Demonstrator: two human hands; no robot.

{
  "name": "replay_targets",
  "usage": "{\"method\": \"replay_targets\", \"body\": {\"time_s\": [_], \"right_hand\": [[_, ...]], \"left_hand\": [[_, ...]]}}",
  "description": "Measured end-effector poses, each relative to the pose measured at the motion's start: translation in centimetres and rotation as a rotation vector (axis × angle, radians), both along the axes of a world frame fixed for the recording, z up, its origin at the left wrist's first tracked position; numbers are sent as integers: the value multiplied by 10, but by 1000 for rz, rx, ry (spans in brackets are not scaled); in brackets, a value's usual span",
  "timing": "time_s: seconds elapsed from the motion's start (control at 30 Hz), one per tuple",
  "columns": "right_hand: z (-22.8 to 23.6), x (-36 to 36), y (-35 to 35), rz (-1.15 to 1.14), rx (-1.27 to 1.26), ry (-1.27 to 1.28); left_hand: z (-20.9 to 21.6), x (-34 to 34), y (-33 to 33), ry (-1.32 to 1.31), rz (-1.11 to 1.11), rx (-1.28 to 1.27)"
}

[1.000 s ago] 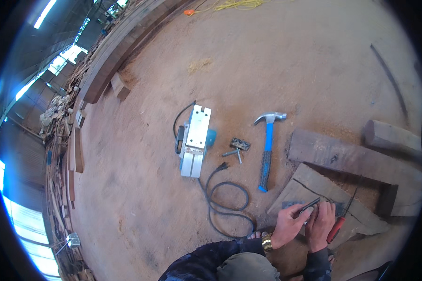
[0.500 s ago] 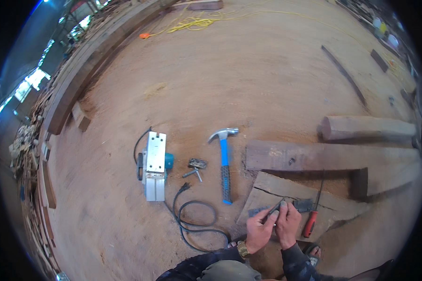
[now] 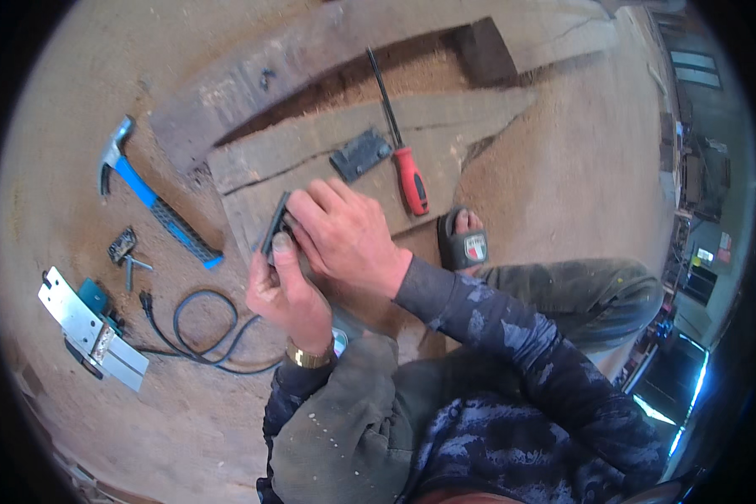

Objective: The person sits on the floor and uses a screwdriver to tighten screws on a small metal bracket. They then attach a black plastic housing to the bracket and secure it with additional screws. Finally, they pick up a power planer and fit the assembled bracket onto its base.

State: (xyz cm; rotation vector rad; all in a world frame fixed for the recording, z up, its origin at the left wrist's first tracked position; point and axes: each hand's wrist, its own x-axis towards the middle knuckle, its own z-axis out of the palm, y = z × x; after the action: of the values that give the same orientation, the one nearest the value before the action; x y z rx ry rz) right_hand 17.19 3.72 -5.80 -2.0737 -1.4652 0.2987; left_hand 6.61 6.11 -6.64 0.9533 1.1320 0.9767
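Observation:
My left hand (image 3: pixel 292 294), with a gold watch at the wrist, pinches a thin, dark flat metal piece (image 3: pixel 275 222) between thumb and fingers. Against the same piece, my right hand (image 3: pixel 349 231) has its fingers curled, covering part of it. Just beyond the hands, a dark rectangular metal block (image 3: pixel 361 154) lies on a cracked wooden board (image 3: pixel 302 147). Beside that block is a screwdriver (image 3: pixel 412 181) with a red and black handle, its long shaft pointing away from me.
A blue-handled claw hammer (image 3: pixel 155 202) lies on the dirt floor to the left. Near it are a small dark block (image 3: pixel 122 244), a T-shaped metal key (image 3: pixel 134 267), and an upturned electric planer (image 3: pixel 84 323) with its black cord (image 3: pixel 181 315). A notched timber (image 3: pixel 235 92) lies beyond the board.
My view has swung down and to the right, so hammer and planer now appear farther left. Both hands still work at the dark metal piece, now seen larger.

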Motion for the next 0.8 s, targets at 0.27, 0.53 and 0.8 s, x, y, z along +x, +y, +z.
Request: {"method": "replay_targets", "body": {"time_s": [0.27,0.53,0.8], "right_hand": [[-6,-7,-4,-167,-18,351],[-10,2,-25,-284,-191,738],[8,58,-41,139,-207,544]], "left_hand": [[-9,-5,-11,98,-78,36],[-18,-8,-17,55,-177,77],[-2,-10,14,31,-542,-170]]}}
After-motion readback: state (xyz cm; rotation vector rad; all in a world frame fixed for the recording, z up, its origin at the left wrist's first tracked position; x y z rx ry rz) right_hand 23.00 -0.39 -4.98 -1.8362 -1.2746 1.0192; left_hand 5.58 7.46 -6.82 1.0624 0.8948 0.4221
